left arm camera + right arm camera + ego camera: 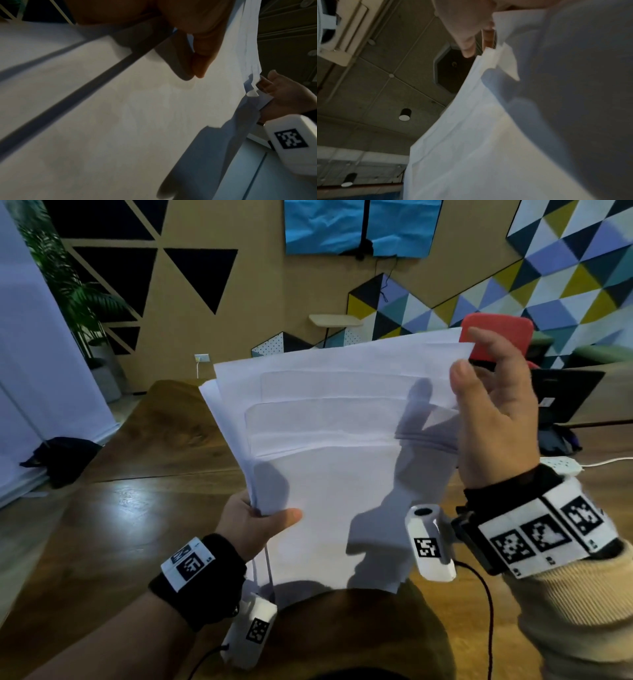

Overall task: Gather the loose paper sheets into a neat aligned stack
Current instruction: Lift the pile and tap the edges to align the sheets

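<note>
Several white paper sheets (335, 474) are held up above the wooden table (137, 525), fanned so their top edges sit at different heights. My left hand (253, 522) grips the lower left edge, thumb on the front sheet. My right hand (489, 412) pinches the upper right edge, thumb in front and fingers shadowed behind the paper. In the left wrist view the sheets (120, 121) fill the frame, with my left fingers (202, 60) behind them and the right hand (288, 94) at the uneven edge. The right wrist view shows the sheets (488, 148) and my right thumb (464, 27).
A black laptop (565, 392) and a white power strip (561, 465) lie on the table at the right. A red chair back (496, 337) stands behind the sheets. A dark bag (58, 457) sits on the floor at the left, near a potted plant (85, 302).
</note>
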A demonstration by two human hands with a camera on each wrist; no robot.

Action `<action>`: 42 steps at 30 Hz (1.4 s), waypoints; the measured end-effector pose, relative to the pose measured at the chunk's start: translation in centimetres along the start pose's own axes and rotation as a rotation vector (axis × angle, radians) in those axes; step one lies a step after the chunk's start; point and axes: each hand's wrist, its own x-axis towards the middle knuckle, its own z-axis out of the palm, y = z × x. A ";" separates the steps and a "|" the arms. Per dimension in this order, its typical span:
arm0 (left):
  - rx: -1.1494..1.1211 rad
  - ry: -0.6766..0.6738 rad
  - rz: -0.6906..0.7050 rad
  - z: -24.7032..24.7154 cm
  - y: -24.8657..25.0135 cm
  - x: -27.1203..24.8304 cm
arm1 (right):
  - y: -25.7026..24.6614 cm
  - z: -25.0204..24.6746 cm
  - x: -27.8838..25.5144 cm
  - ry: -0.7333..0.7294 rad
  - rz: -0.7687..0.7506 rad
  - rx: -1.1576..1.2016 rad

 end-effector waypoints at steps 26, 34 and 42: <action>-0.015 -0.034 0.039 -0.6 -0.1 -0.1 | -3.0 2.8 -2.1 -0.958 -0.104 -1.344; 0.082 -0.102 0.084 0.2 0.2 -0.2 | -1.4 5.5 -2.2 -0.841 -0.190 -1.238; 0.325 -0.157 -0.117 -3.4 -1.6 0.3 | 0.2 -0.6 -0.9 -0.521 0.112 -0.588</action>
